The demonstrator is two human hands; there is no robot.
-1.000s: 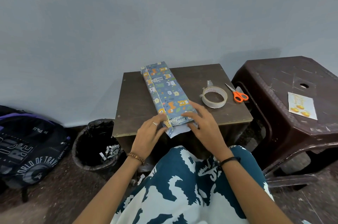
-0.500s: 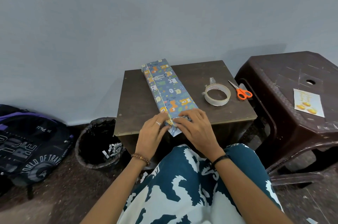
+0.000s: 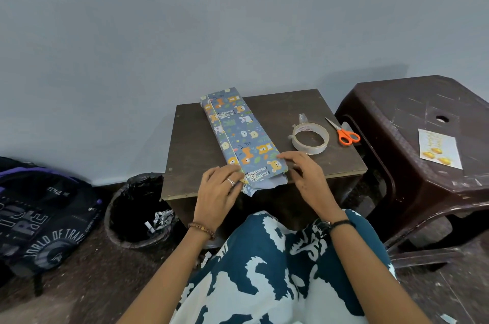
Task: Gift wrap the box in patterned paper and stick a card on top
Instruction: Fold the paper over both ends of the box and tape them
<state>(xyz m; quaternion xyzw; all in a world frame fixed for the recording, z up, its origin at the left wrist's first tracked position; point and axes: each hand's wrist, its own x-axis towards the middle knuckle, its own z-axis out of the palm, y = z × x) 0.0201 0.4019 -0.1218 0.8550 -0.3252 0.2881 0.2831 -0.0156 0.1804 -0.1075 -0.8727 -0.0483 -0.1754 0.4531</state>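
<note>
Head view shows the box [image 3: 242, 136] lying on the small brown tabletop [image 3: 296, 106], and it is already covered along its length by the patterned paper [image 3: 250, 147]. A long seam can be seen running down the top. The near end is not closed yet; loose paper sticks out past the tabletop edge there. The left hand [image 3: 218, 190] is laid on the near left corner with its fingers pressing the paper flat, gripping nothing. The right hand [image 3: 304, 171] is laid on the near right corner, its fingers stretched out and pressing the paper too. The far end looks folded, but it is too small to be sure. The tape roll [image 3: 311, 138] and the scissors [image 3: 345, 133] are left beside the box. The card [image 3: 439, 149] is waiting well apart on the plastic stool [image 3: 412, 101]. It looks like the end flaps must be folded and taped, and then the card stuck on top.
</note>
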